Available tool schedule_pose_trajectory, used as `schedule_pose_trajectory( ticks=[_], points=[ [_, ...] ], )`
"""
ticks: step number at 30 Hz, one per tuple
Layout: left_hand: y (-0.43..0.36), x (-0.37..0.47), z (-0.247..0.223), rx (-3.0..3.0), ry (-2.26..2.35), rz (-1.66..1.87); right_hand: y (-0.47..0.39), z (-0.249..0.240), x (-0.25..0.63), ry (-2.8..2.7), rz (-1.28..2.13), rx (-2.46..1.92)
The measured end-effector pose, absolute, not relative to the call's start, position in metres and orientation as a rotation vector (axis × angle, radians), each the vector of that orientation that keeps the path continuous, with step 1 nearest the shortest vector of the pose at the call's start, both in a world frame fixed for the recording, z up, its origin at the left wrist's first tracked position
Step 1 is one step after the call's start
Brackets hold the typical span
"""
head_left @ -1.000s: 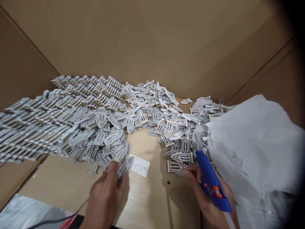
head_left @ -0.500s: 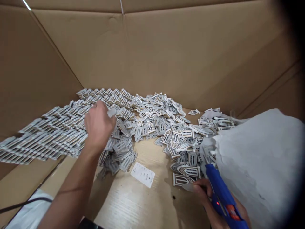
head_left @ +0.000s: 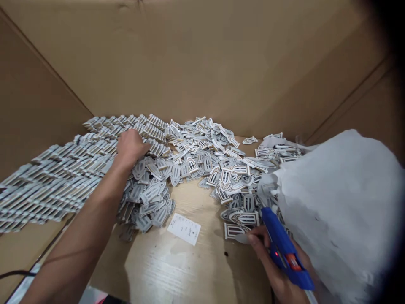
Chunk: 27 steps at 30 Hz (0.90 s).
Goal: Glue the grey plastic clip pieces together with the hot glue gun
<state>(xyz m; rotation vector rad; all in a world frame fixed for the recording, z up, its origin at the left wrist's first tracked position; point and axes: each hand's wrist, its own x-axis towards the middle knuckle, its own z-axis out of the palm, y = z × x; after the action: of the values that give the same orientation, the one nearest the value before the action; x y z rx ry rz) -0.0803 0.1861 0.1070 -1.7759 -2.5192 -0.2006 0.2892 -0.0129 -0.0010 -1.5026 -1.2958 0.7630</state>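
My left hand (head_left: 132,147) reaches to the right part of the stacked rows of arched window-shaped pieces (head_left: 57,181). It is closed with the back towards me, and whatever the fingertips hold is hidden. My right hand (head_left: 268,257) is wrapped round a blue glue gun (head_left: 283,247) with a small red light on its side. At its thumb and fingertips shows the tip of a grey pointed piece (head_left: 242,238), beside an ornate arched window piece (head_left: 232,230). Loose pieces (head_left: 202,139) lie heaped between the hands, with another grey pile (head_left: 148,200) below my left wrist.
Tall cardboard walls (head_left: 202,59) enclose the back and sides. A white paper label (head_left: 184,229) lies on the tan work surface (head_left: 190,198). Crumpled white sheeting (head_left: 335,190) bulges at the right. A black cable (head_left: 15,273) runs in at the lower left.
My left hand has lowered onto the stacked rows; the pale piece seen at its fingertips earlier is now hidden. My right hand keeps the glue gun, and the view has shifted slightly.
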Motion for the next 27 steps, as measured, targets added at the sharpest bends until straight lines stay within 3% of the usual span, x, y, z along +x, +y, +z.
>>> schedule_pose_trajectory(
  ticks=[4, 11, 21, 27],
  points=[
    [0.186, -0.076, 0.114, -1.761, -2.451, -0.147, -0.016, -0.002, 0.278, -1.201, 0.714, -1.556],
    [0.166, -0.109, 0.128, -2.018, -2.554, 0.369, -0.011, -0.004, 0.288, -1.248, 0.763, -1.490],
    [0.127, -0.109, 0.115, -2.547, -1.967, 0.200, -0.014, -0.020, 0.298, -1.236, 0.802, -1.508],
    [0.082, -0.060, 0.106, -2.609, -2.020, 0.198, -0.013, -0.021, 0.296, -1.269, 0.748, -1.490]
  ],
)
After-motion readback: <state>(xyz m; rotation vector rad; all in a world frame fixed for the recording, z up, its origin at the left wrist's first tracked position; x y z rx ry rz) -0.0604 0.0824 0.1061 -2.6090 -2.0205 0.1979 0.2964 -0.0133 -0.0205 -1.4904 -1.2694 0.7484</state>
